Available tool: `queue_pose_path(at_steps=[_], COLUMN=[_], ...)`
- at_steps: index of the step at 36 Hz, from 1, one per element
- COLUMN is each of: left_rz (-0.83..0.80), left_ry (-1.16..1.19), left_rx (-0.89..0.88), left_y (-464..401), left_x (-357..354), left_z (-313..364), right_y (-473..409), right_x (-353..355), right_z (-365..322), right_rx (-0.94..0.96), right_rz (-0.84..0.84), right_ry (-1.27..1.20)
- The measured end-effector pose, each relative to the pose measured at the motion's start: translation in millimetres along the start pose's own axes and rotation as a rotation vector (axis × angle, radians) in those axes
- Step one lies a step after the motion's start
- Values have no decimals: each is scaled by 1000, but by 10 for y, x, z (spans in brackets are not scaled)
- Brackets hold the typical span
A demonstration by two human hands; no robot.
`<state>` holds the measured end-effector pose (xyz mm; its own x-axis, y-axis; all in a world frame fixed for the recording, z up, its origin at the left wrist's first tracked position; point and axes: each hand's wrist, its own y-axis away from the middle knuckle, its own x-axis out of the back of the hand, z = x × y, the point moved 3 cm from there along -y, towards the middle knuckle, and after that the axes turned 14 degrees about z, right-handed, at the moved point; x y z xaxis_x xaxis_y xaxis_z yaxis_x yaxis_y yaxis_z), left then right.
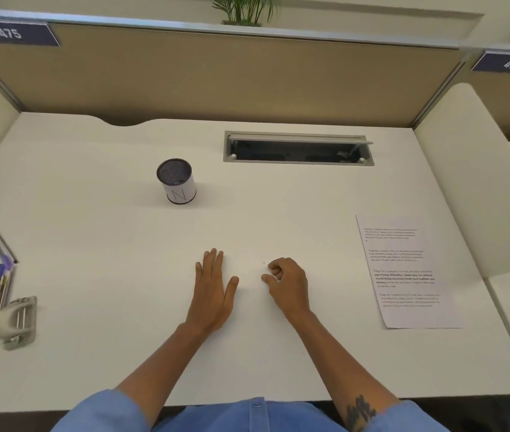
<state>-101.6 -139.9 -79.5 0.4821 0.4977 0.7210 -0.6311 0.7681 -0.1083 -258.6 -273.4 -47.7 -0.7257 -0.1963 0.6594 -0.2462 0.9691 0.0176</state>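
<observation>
The paper (409,272) lies at 3 o'clock from R hand (288,283), long side 12-to-6. R hand's nearer, fingers loosely bent, holding nothing. L hand (213,288) flat on surface (91,244).

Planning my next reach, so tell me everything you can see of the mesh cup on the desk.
The mesh cup is a small round cylinder of dark mesh with dark rims, wrapped in a white sleeve marked N. It stands upright on the white desk and looks empty, though its bottom is unclear. It sits beyond the left hand and left of the open cable hatch, touching only the desk.
</observation>
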Motion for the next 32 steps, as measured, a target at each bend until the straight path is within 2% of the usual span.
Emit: queue_pose_path(at_steps=[8, 32], left_rz=[-3, 5], left_ry=[-13, -66], left_rx=[-11, -42], left_y=[0, 9], left_x=[7, -38], left_z=[-2, -33], right_y=[-224, -235], right_x=[-42, -126], right_z=[-68, -246], right_rx=[-3, 324], right_rz=[8, -83], right_ry=[-10, 293])
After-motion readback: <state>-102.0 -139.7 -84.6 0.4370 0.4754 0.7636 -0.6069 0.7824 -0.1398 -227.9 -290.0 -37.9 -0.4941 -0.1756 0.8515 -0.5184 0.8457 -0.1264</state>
